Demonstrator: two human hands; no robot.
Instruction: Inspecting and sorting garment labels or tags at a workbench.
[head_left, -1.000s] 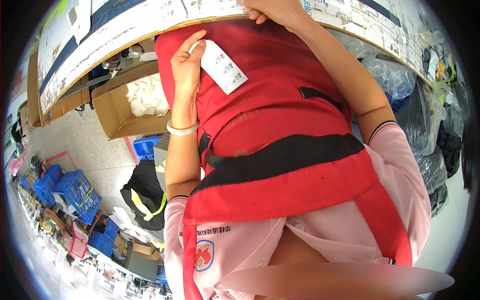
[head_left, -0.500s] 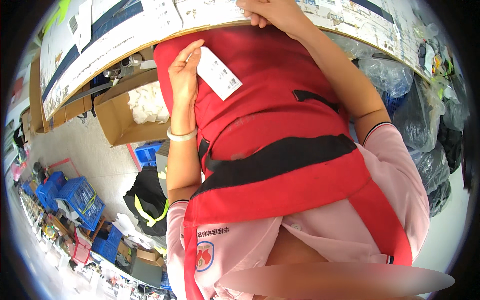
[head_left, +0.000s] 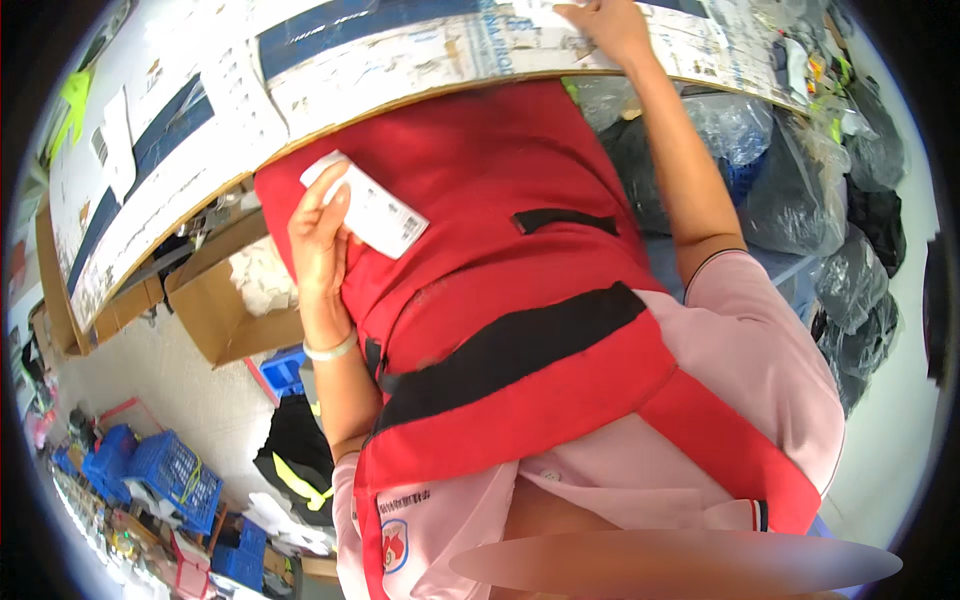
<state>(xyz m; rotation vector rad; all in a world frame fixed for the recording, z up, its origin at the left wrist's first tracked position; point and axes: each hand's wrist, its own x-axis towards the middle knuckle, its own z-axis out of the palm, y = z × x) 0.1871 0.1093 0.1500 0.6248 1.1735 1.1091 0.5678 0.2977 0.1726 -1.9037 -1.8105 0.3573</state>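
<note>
My left hand point(head_left: 322, 215) is closed on a white printed label point(head_left: 380, 212), a long slip with small dark print and a code block near its lower end. It is held over my red apron point(head_left: 480, 150), below the table's front edge, thumb on top. I cannot tell whether it is one slip or several. At the upper edge of the picture, my right hand point(head_left: 612, 28) is over the white, scuffed tabletop point(head_left: 400, 75). Its fingers are bent toward the left, partly cut off and blurred, so what they touch or hold is hidden.
Dark blue strips point(head_left: 350, 35) run across the tabletop. A cardboard box point(head_left: 215, 315) with white scraps stands under the table's left side. Clear and dark plastic bags point(head_left: 800, 200) are piled at the right. Blue crates point(head_left: 175, 475) stand on the floor at lower left.
My right hand has moved right along the tabletop. My left hand, still holding the label, now appears lower and further left, and the whole view has shifted and turned.
</note>
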